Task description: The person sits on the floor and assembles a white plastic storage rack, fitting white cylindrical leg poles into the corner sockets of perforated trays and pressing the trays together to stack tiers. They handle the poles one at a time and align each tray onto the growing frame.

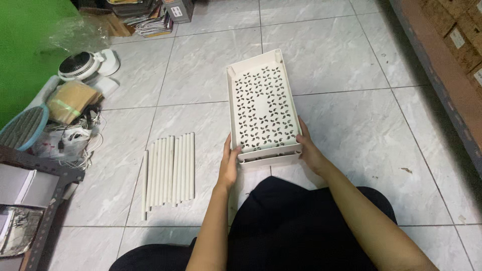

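While the grey tiled floor (351, 125) fills most of the view, a cream plastic tray (262, 108) with a pattern of small cut-out holes lies on it, right in front of the seated person's knees. Its long side points away from the person. The left hand (229, 168) grips the near left corner of the tray, with the thumb on the rim and the fingers closed around the edge. The right hand (310, 150) holds the near right corner in the same way. Left of the tray, apart from it, a row of white tubes (170, 170) lies side by side on the floor. Farther left, near the green wall (25, 50), sits a small white fan (83, 65).
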